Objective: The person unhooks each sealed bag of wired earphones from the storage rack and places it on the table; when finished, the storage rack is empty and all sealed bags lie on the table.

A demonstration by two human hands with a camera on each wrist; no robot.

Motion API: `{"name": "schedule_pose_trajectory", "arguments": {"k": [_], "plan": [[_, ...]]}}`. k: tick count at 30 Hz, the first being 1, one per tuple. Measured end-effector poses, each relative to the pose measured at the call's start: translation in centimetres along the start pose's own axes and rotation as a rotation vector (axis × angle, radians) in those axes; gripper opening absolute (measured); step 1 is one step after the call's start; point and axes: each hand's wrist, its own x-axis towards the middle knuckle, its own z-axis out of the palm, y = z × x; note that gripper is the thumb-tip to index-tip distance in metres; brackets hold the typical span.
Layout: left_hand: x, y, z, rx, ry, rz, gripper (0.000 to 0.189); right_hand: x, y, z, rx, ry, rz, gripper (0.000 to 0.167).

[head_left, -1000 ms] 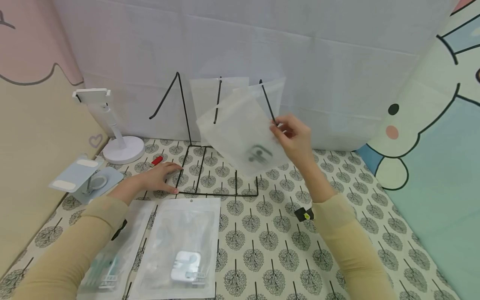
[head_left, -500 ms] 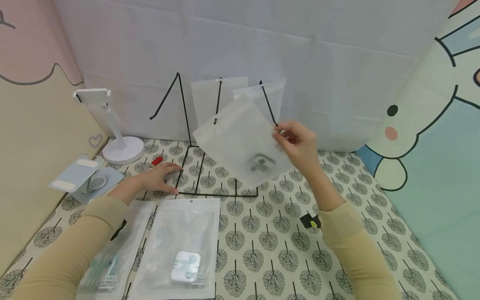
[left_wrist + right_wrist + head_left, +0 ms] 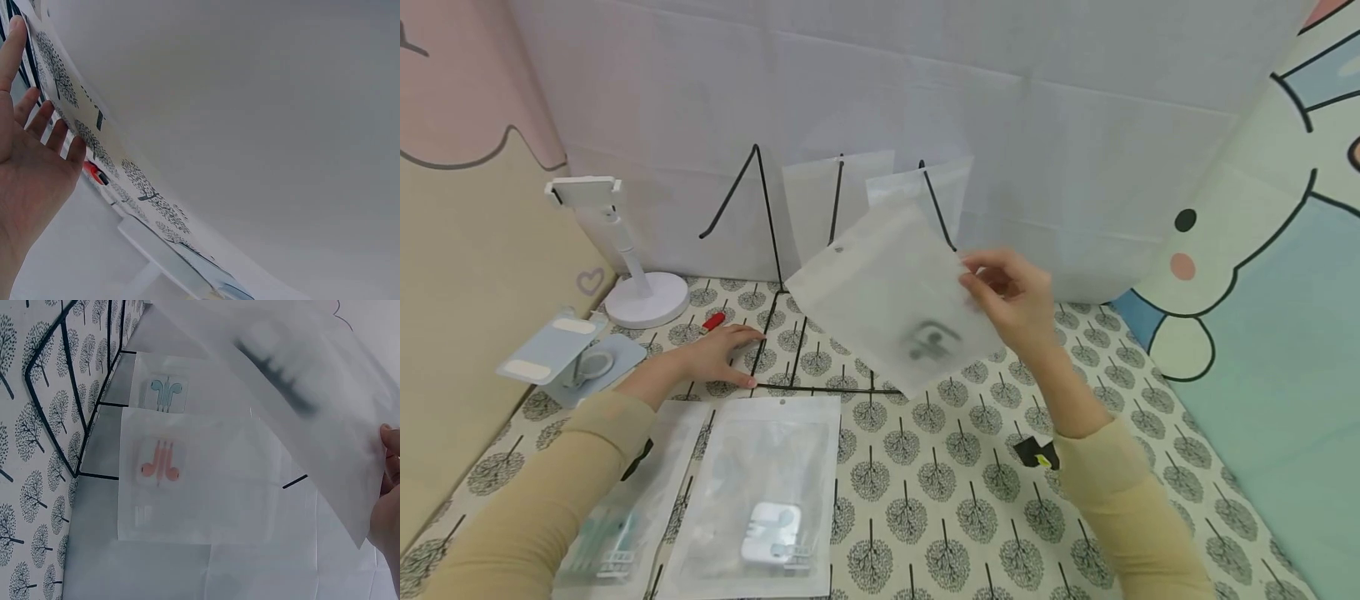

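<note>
One frosted pouch (image 3: 868, 292) slants in midair, its edge pinched between the thumb and fingers of the right hand (image 3: 1013, 300), most of its sheet stretching left of them; the dark item (image 3: 934, 343) inside is too blurred to name. Behind it, two more pouches (image 3: 219, 487) hang on the black wire rack (image 3: 842, 389), whose left base edge the left hand (image 3: 718, 354) touches at the worktop (image 3: 940, 517), fingers loosely spread.
</note>
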Motion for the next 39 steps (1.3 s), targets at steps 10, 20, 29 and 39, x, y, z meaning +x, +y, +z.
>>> {"name": "schedule_pose_trajectory", "arguments": {"k": [10, 20, 29, 39], "plan": [[-0.3, 0.3, -0.2, 0.000, -0.007, -0.009, 0.090, -1.5, -0.3, -1.8, -0.053, -0.050, -0.030, 0.020], [-0.3, 0.4, -0.3, -0.011, -0.024, -0.032, 0.089, -4.4, -1.2, -3.1, -0.289, -0.170, -0.011, 0.033], [-0.1, 0.4, -0.4, -0.013, -0.033, -0.040, 0.089, -6.8, -2.5, -3.5, -0.233, -0.196, 0.009, 0.043], [-0.1, 0.0, -0.1, -0.012, -0.020, -0.028, 0.089, -9.9, -4.6, -3.4, -0.050, -0.344, 0.198, 0.074]]}}
